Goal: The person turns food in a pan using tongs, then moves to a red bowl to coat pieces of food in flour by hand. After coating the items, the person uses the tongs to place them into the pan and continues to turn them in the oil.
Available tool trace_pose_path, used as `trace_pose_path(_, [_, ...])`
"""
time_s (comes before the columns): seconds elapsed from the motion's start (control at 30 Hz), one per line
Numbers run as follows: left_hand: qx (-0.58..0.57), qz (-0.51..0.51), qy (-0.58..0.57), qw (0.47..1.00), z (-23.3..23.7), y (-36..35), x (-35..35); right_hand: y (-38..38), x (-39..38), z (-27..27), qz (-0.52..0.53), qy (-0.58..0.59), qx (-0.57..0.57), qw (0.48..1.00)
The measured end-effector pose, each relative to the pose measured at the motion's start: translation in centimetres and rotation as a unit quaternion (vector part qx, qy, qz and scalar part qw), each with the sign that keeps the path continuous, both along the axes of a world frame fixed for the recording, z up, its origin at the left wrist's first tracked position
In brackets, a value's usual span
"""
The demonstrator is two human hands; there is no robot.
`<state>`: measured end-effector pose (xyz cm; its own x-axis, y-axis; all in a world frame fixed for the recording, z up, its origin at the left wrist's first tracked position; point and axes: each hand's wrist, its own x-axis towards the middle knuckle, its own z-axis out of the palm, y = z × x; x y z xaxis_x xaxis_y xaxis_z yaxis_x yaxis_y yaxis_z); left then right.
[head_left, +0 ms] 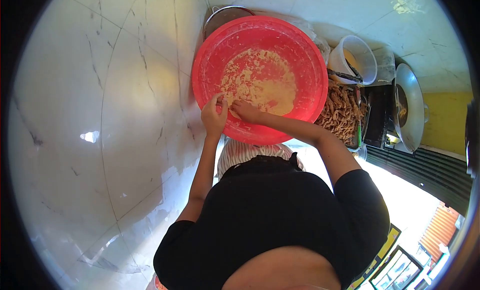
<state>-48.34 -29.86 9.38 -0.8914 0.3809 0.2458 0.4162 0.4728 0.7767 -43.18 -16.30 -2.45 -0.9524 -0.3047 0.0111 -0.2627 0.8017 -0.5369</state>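
A wide red plastic basin (210, 60) holds pale yellow, crumbly flour-like mix (265, 85), with loose clumps on its left side and a smoother patch on the right. My left hand (214, 116) is at the basin's near left rim, its fingers curled toward the thumb; whatever is between them is too small to make out. Just to its right, my right hand (245, 111) reaches inside the basin at the near edge of the mix. Its fingers are bent together, and their tips and anything in them are hidden.
Right of the basin lies a tray of brown fried strips (340, 112) with a green-handled utensil (359, 135). Behind it stands a white plastic tub (367, 60); a large metal wok (412, 105) is farther right. A marbled tile wall (135, 90) rises close on the left.
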Motion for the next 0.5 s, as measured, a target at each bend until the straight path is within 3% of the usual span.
trace_pose_path(0.3, [-0.001,0.016,-0.01,1.0,0.4,0.2,0.2,3.1,4.0,3.1,0.038,-0.229,-0.046,0.972])
trace_pose_path(0.37, [-0.006,0.019,-0.011,1.0,0.4,0.2,0.2,2.9,3.3,3.3,-0.017,-0.314,-0.16,0.936])
trace_pose_path(0.4, [-0.013,0.021,-0.014,1.0,0.5,0.3,0.1,3.3,2.9,3.9,-0.016,-0.311,-0.16,0.937])
trace_pose_path(0.47, [-0.01,0.022,-0.01,1.0,0.7,0.3,0.2,4.5,1.4,6.6,-0.095,-0.448,-0.353,0.816])
trace_pose_path(0.5, [-0.006,0.023,-0.008,1.0,0.9,0.3,0.2,5.3,0.8,7.2,-0.095,-0.448,-0.355,0.815])
